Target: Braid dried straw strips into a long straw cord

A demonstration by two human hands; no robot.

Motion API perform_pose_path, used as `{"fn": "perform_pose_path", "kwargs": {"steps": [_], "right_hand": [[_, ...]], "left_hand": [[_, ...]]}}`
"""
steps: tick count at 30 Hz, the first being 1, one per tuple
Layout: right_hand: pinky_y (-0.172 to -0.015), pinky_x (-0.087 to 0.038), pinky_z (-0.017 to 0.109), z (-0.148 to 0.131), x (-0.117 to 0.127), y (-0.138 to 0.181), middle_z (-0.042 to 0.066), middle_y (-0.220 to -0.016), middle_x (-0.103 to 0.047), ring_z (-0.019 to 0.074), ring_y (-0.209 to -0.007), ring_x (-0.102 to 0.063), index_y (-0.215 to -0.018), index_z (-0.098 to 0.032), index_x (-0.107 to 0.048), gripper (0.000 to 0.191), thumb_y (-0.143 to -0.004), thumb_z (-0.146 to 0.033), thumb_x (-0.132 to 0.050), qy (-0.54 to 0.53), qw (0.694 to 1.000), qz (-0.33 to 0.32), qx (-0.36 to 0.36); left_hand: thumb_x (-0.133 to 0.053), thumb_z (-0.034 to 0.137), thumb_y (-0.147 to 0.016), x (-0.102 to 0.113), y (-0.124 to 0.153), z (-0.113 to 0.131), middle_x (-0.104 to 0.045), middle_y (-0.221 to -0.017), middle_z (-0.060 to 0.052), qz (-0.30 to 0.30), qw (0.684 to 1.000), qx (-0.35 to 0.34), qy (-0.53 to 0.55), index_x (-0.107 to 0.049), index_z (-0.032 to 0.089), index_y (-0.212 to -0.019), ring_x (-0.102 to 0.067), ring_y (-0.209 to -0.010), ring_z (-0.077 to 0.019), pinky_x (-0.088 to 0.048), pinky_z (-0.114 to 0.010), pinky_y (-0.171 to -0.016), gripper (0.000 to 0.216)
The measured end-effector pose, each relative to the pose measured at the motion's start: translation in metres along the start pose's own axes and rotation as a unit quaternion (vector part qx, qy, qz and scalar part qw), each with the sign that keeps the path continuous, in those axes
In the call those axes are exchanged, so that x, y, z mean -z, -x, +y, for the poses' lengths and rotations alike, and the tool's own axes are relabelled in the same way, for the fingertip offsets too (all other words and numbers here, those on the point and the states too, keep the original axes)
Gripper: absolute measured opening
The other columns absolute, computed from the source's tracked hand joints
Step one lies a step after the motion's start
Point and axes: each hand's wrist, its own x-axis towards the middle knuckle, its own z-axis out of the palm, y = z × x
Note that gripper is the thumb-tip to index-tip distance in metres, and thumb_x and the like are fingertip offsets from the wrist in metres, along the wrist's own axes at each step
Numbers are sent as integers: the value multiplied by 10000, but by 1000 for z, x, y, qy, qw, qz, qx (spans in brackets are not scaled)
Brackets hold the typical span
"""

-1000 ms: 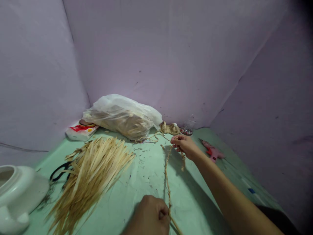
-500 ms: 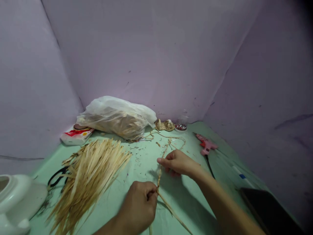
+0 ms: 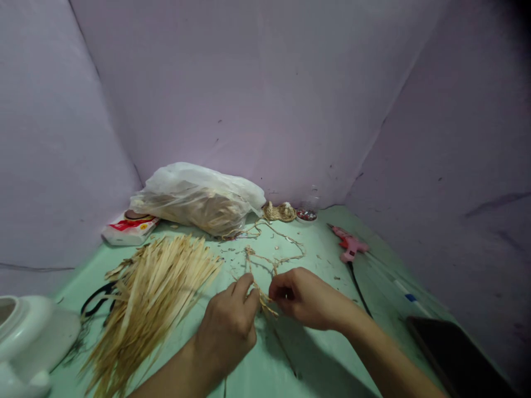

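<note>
Thin, twisted straw-coloured cord [image 3: 264, 302] runs between my two hands above the green table [image 3: 232, 370]. My left hand [image 3: 230, 318] is closed, thumb and fingertips pinching the cord. Just to its right, my right hand [image 3: 309, 297] pinches another part of the same cord with curled fingers. Between the hands the cord bends and shows loose, frayed ends. Beyond them it loops back in a thin line toward a plastic bag. A bundle of flat dried fibre strips [image 3: 153, 298] lies to the left of my left hand.
Behind stand the white plastic bag [image 3: 199, 199], a woven coil [image 3: 280, 211] and a clear tub of small beads [image 3: 307, 214]. A pink glue gun [image 3: 352, 244] and a dark flat device [image 3: 452, 354] lie right. Black-handled scissors [image 3: 97, 298] and a white pot [image 3: 33, 342] are left.
My left hand has moved up and slightly left, and my right hand has come down a little. The cord, stretched straight before, is now bent between them, its far end shifted left.
</note>
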Motion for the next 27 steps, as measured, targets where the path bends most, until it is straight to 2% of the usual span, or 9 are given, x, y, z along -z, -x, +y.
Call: {"fn": "perform_pose_path", "kwargs": {"steps": [2, 3, 7, 10, 12, 15, 20, 23, 27], "right_hand": [[-498, -296, 194, 0, 1, 1, -11, -581, -588, 90, -518, -459, -689, -188, -636, 244, -589, -65, -452, 1, 1000, 9, 29], [-507, -301, 194, 0, 1, 0, -13, -598, -587, 89, -526, -459, -689, -190, -628, 249, -584, -53, -448, 0, 999, 25, 45], [-571, -338, 212, 9, -3, -8, 7, -711, -588, 102, -618, -487, -678, -190, -622, 247, -604, -36, -443, -30, 982, 173, 64], [-544, -361, 224, 16, -12, -18, 7, -653, -568, 103, -571, -491, -654, -176, -614, 151, -625, -95, -490, -164, 956, 244, -4], [-486, -371, 220, 19, -16, -23, -16, -571, -544, 88, -478, -475, -648, -166, -588, 71, -604, -143, -539, -326, 920, 208, -60], [-497, -418, 227, 20, -17, -25, -21, -530, -559, 98, -475, -520, -647, -146, -580, 104, -549, -171, -603, -503, 849, 121, -105], [-608, -457, 268, 18, -13, -22, 31, -593, -616, 116, -557, -563, -643, -110, -625, 146, -551, -223, -641, -581, 799, 92, -126], [-527, -412, 227, 21, -15, -25, -15, -523, -561, 74, -471, -480, -577, -129, -578, 149, -521, -229, -672, -546, 814, 134, -148], [-496, -359, 210, 30, -25, -30, -11, -557, -572, 85, -487, -469, -673, -138, -598, 124, -551, -150, -583, -366, 906, 168, -133]], "left_hand": [[-382, 3, -638, -5, -1, -5, -520, -1145, -134, -3, 999, -1, 52, -565, 138, -824, -561, -883, -188, -476, -289, -703, 294], [-385, 9, -655, -7, -1, -7, -527, -1139, -125, -14, 996, -1, 85, -566, 143, -801, -559, -898, -182, -472, -283, -728, 268], [-377, 50, -737, -11, -3, -8, -596, -818, -62, -58, 972, 27, 224, -565, 161, -722, -564, -744, -129, -458, -230, -678, 219], [-379, 64, -752, -11, -7, -5, -578, -741, -44, -61, 955, 71, 280, -552, 159, -670, -550, -708, -119, -443, -220, -660, 214], [-388, 62, -745, -11, -8, -3, -563, -704, -36, -69, 950, 93, 288, -540, 157, -639, -540, -685, -117, -434, -218, -645, 208], [-388, 62, -741, -11, -7, -3, -552, -695, -35, -76, 951, 107, 280, -534, 155, -632, -530, -669, -116, -424, -220, -637, 205], [-366, 74, -761, -12, -2, -5, -543, -704, -41, -82, 961, 98, 246, -524, 156, -642, -519, -661, -117, -425, -226, -634, 214], [-371, 70, -756, -14, 1, -5, -531, -688, -44, -78, 970, 80, 217, -532, 158, -659, -519, -657, -120, -431, -226, -632, 207], [-387, 34, -704, -17, 2, -4, -534, -712, -57, -83, 984, 65, 143, -540, 154, -686, -524, -687, -139, -437, -240, -642, 195]]}}
